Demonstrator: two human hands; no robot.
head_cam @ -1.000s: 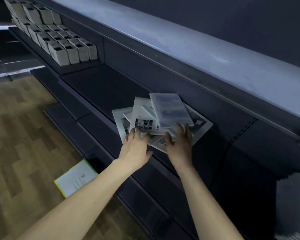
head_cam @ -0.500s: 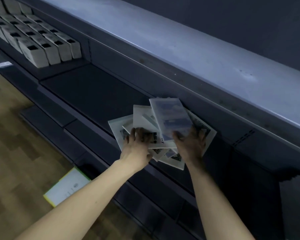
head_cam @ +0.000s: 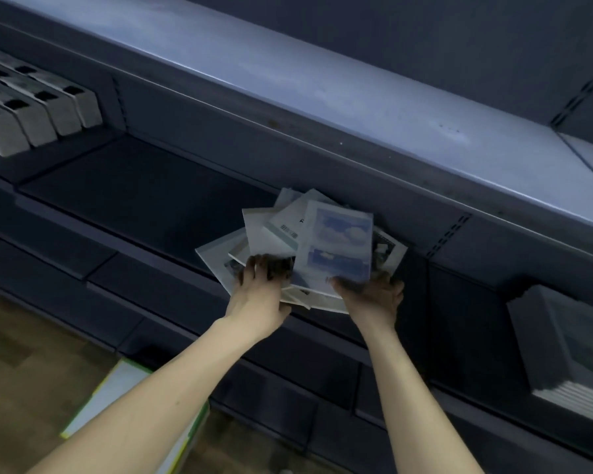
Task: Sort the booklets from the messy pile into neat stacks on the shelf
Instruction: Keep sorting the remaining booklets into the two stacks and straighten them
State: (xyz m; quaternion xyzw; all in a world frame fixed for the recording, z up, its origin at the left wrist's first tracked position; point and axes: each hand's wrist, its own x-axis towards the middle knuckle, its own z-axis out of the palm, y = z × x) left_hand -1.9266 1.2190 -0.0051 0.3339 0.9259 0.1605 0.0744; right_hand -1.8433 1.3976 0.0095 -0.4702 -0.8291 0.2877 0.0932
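Dark shelving: I am looking down at a navy shelf [head_cam: 144, 200] under a pale blue ledge [head_cam: 288, 83], both running diagonally across the head view.

Pile: the messy pile of booklets [head_cam: 302, 248] sits fanned out on that shelf, its back edge close under the ledge and its front edge overhanging the shelf lip.

Top booklet: a booklet with blue cloud pictures [head_cam: 338, 244] lies tilted above the rest; beside it, a white one [head_cam: 288, 227] shows a barcode.

Left hand: my left hand [head_cam: 259, 289] rests on the near left edge of the pile, fingers [head_cam: 267, 266] curled over the booklets and gripping them.

Right hand: my right hand [head_cam: 374, 295] is at the near right edge, under the cloud booklet's lower edge. Its fingers are in shadow and blurred, so I cannot tell whether they clasp the booklet or merely touch it.

Arms: both forearms are bare and reach in from the bottom of the frame.

Finished stack: a squared-up stack of booklets [head_cam: 569, 350] stands on the shelf level at far right, well apart from the pile.

Boxes: rows of grey boxes [head_cam: 42, 107] with dark cut-outs fill the shelf at upper left.

Floor: a white sheet with a yellow-green border [head_cam: 117, 395] lies on the wooden floor [head_cam: 31, 371], partly hidden by my left forearm.
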